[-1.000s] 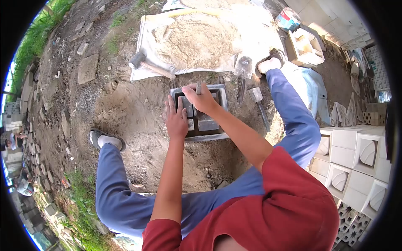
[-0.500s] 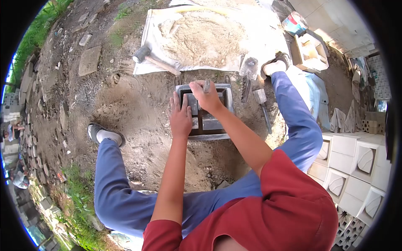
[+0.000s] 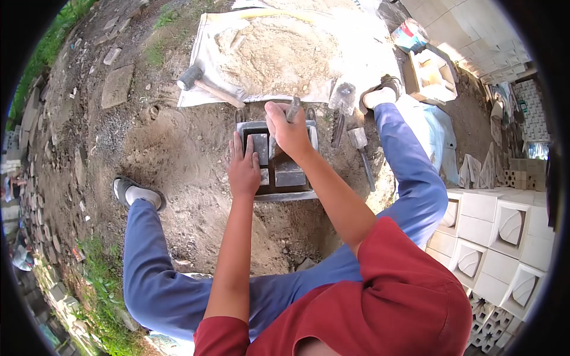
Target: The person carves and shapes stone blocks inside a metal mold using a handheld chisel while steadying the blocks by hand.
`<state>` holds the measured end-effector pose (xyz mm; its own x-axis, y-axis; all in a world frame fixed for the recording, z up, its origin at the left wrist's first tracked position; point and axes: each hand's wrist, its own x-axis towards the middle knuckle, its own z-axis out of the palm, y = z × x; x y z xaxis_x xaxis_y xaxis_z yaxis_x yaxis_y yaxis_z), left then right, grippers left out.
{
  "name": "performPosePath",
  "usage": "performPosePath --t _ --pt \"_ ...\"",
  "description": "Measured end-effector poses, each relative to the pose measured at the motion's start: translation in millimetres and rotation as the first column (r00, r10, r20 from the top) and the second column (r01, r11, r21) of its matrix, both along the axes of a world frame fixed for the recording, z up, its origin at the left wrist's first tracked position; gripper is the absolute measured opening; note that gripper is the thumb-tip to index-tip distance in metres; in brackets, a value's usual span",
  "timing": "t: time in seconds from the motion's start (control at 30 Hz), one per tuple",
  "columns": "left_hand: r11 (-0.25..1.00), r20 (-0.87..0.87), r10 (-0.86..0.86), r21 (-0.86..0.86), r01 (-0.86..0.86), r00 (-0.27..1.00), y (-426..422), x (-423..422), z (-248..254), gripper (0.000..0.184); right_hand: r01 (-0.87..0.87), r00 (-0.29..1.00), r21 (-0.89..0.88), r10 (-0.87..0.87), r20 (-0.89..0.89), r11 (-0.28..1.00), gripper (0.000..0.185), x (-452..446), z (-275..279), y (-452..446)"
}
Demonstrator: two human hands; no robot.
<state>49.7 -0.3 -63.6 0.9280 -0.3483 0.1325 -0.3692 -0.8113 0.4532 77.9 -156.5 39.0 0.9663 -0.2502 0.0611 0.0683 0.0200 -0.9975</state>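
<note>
A dark metal mould (image 3: 287,196) with a pale rim and inner blocks stands on the dirt between the legs. My left hand (image 3: 243,169) lies with fingers spread over the mould's left side. Above the mould's upper part, my right hand (image 3: 287,132) is wrapped round a short grey rod-like tool (image 3: 293,109), whose top sticks up out of the fist. The tool's lower end is hidden by the hand. Just beyond the mould, a mallet (image 3: 191,77) rests with its head on the left edge of a white sheet (image 3: 191,98).
Sandy material (image 3: 279,56) is heaped on the sheet. A trowel (image 3: 342,98) and a flat-ended tool (image 3: 358,138) lie right of the mould. A pale hollow block (image 3: 439,95) and a bucket (image 3: 409,34) stand at upper right, stacked blocks (image 3: 482,207) at right.
My right hand has risen a little relative to the mould, with the tool still in its grip. My left hand stays on the mould's left side. The whole view has shifted slightly.
</note>
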Motion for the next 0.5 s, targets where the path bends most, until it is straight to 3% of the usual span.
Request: performPosePath --t 0.07,0.13,0.2,0.27,0.33,0.37,0.5 --pt "0.996 -0.001 -0.002 -0.088 0.002 1.000 0.9 -2.0 -2.6 0.051 0.008 0.999 -0.067 -0.006 0.031 0.998 0.046 -4.0 -25.5 4.9" --pt "1.000 0.006 0.014 0.018 -0.014 1.000 -1.1 0.2 -0.4 0.050 -0.054 0.997 -0.085 0.059 0.057 0.995 0.045 -0.8 -17.9 3.0" --pt "0.996 0.026 0.012 0.091 -0.014 1.000 -1.2 -3.4 2.9 0.050 -0.071 0.997 -0.103 0.068 -0.028 0.992 0.043 7.9 1.2 -0.2" --pt "0.997 -0.038 -0.002 -0.074 -0.001 0.999 -0.9 0.6 4.5 0.050 -0.031 1.000 -0.051 0.030 -0.005 0.998 0.045 8.9 6.3 -0.8" --pt "0.991 -0.118 -0.001 -0.130 -0.014 0.993 1.4 -2.1 9.6 0.050 0.026 0.999 -0.075 -0.024 0.034 0.997 0.046 1.3 -8.9 3.8" --pt "0.980 -0.185 -0.009 -0.197 -0.028 0.983 -0.6 -2.3 13.7 0.051 -0.027 0.999 -0.134 0.033 0.043 0.991 0.047 -3.8 -13.8 7.2" --pt "0.985 -0.176 0.000 -0.168 -0.030 0.984 -2.0 -3.6 13.0 0.051 -0.033 0.999 -0.114 0.031 -0.026 0.993 0.049 4.0 12.5 -0.1"
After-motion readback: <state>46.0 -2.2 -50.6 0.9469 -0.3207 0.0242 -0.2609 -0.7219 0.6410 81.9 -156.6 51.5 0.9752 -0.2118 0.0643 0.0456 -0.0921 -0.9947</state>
